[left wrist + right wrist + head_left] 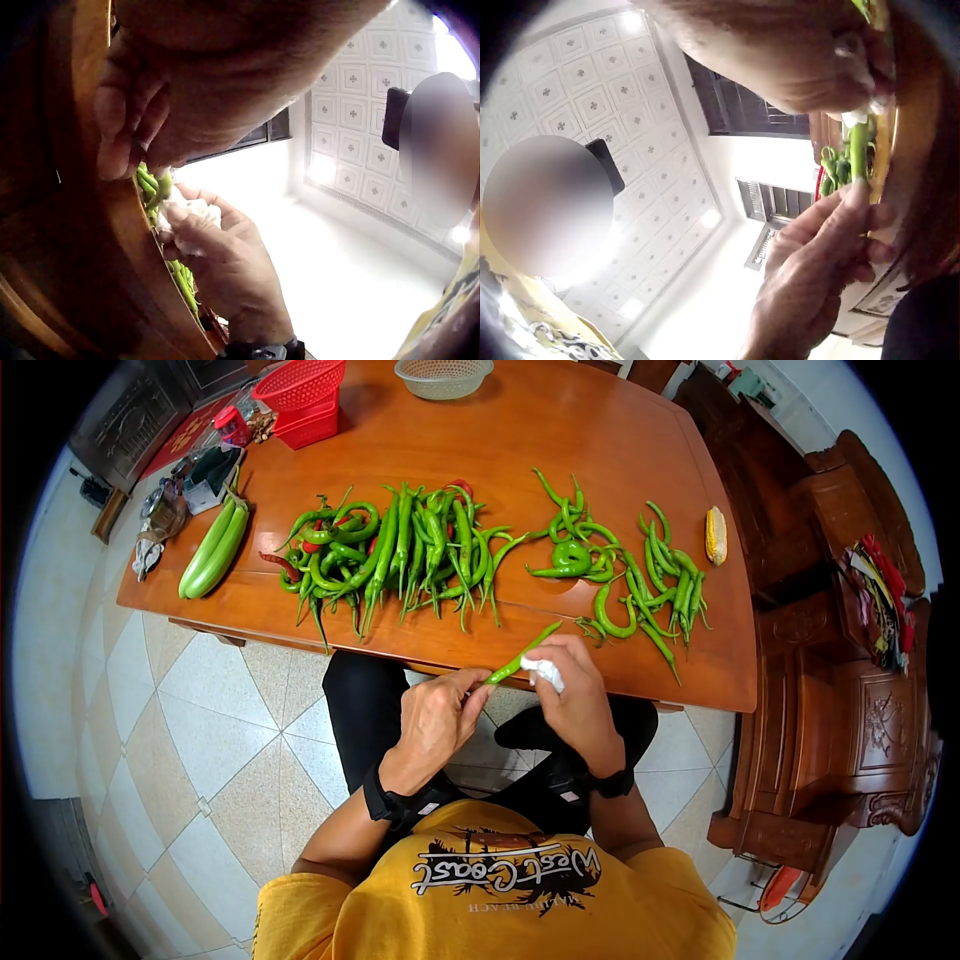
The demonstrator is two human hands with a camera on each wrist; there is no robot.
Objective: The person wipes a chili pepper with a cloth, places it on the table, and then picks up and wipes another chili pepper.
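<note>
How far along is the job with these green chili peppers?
Possibly done: the smaller group of green peppers on the right of the wooden table. In hand: one long green chili pepper, left hand pinching its end, right hand holding a white cloth on it. Left, likely: the big heap in the middle.

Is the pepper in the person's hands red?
No, the pepper held between the left hand and the right hand is green.
</note>
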